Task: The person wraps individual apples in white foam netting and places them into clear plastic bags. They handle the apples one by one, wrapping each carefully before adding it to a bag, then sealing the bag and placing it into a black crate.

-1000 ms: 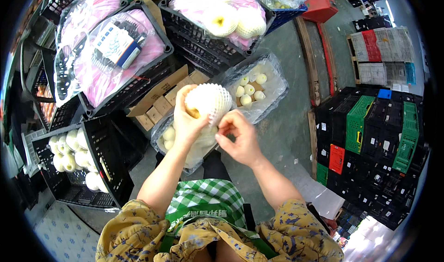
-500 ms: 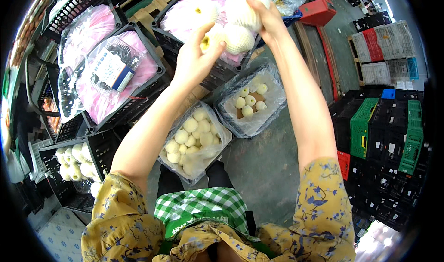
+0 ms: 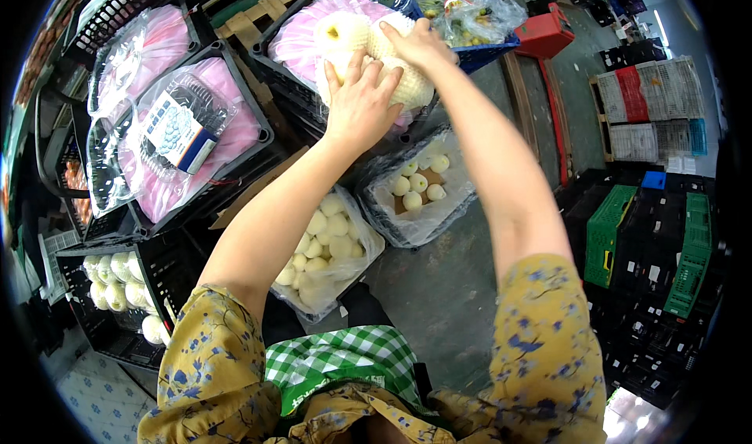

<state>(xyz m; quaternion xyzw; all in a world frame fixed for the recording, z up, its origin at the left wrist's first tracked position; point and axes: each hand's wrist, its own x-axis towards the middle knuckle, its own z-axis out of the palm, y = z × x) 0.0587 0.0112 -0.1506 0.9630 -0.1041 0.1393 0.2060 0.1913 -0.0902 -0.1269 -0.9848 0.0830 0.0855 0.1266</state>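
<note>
Pale round fruits in white foam nets [image 3: 342,35] sit bunched on pink wrapping [image 3: 294,38] over a dark crate at the upper middle. My left hand [image 3: 364,103] lies against their near side, open, its fingers spread over the netting. On their right side, my right hand [image 3: 423,46] is closed around a foam-netted fruit, its thumb reaching left across it; the fingers' far side is partly hidden. Below my forearms stand a plastic-lined box of bare pale fruits [image 3: 333,232] and a second lined box [image 3: 376,209] holding several more.
Left are black crates with pink wrapping [image 3: 243,103]; a clear plastic pack with a printed label [image 3: 178,130] lies on one. A crate of netted fruits [image 3: 117,268] stands lower left. A blue basket [image 3: 478,56] and red object [image 3: 546,32] sit upper right; stacked black and green crates [image 3: 611,236] stand right.
Both hands have come lower onto the bunched fruits. The netted fruit raised in my right hand is now down among the others. My left hand's fingers have spread over them.
</note>
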